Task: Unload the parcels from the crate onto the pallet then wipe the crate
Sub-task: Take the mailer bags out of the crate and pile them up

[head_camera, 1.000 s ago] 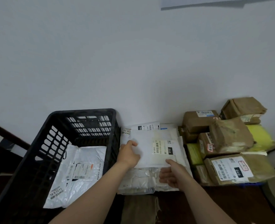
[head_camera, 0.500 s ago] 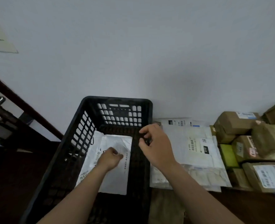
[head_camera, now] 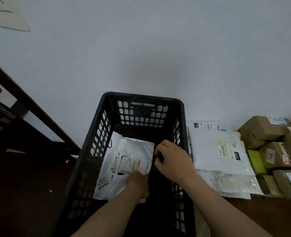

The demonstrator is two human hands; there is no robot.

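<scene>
Two hands in the crate: your left hand grips the white parcel's near edge; your right hand curls at its side, grip unclear.

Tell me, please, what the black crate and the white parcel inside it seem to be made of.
The crate looks like moulded black plastic, matte: its walls are a regular lattice of holes with rounded corners. The white parcel seems a thin plastic mailer bag with a slight sheen; its surface is finely creased.
</scene>
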